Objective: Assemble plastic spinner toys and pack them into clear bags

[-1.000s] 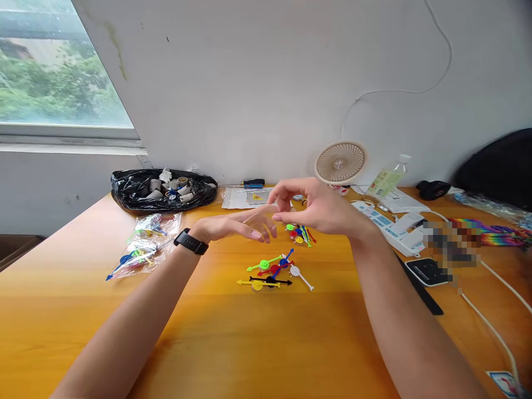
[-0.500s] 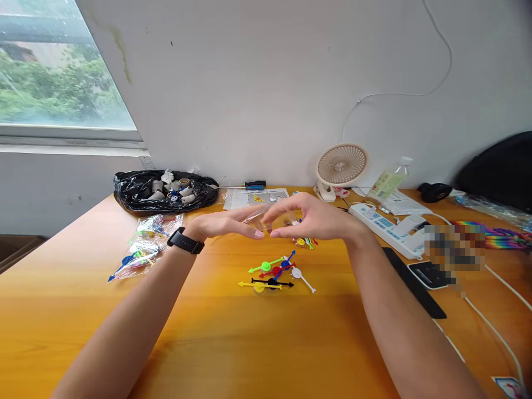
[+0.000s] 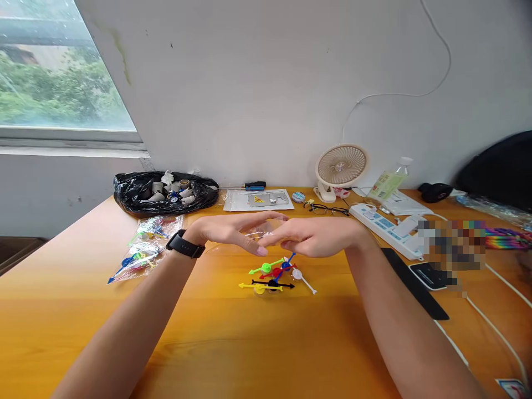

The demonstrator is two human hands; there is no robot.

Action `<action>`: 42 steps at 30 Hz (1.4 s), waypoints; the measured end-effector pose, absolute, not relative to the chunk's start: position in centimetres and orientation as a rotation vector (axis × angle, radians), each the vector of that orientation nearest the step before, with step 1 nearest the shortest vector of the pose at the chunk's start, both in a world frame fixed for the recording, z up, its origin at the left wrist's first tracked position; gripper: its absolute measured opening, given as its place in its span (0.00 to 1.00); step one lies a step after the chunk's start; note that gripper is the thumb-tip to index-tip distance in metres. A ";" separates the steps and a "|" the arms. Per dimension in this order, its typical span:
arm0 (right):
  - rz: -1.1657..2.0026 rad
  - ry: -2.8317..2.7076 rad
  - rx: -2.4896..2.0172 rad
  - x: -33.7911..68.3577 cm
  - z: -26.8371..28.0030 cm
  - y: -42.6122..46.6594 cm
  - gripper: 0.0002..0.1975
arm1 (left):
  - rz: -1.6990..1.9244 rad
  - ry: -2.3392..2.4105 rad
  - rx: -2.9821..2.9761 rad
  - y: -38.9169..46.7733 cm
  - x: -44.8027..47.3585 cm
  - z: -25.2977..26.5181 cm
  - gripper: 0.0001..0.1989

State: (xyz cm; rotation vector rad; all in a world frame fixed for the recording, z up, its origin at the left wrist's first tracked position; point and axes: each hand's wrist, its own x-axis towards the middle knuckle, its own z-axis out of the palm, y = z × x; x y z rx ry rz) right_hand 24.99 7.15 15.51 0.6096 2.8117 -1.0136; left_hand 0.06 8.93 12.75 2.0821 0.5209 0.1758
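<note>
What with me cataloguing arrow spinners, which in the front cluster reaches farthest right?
The white arrow spinner, extending farther right than the green, red, blue, black and yellow ones.

Two hands (image 3: 226, 228) (image 3: 322, 237); six loose arrow spinners (image 3: 273, 284); one wristwatch (image 3: 185, 244); one fan (image 3: 341, 165); one bottle (image 3: 388, 180); one screwdriver (image 3: 255, 185).

Daylight from the window (image 3: 62, 77) at upper left casts pale glare across the tabletop (image 3: 78, 249) at left. Soft shadow borders the left forearm (image 3: 127, 327). A pixelated patch (image 3: 449, 252) obscures detail at right.
</note>
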 end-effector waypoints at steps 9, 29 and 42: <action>-1.114 2.886 0.720 25.6 17.0 6.3 0.30 | 0.128 0.612 2.149 9.6 -0.5 12.2 0.32; -0.668 2.379 1.191 21.1 9.3 8.5 0.07 | -0.039 1.151 2.325 11.7 -3.5 10.7 0.44; -1.003 2.768 1.324 27.7 14.0 9.8 0.11 | 0.023 1.136 2.224 12.3 -5.1 10.4 0.46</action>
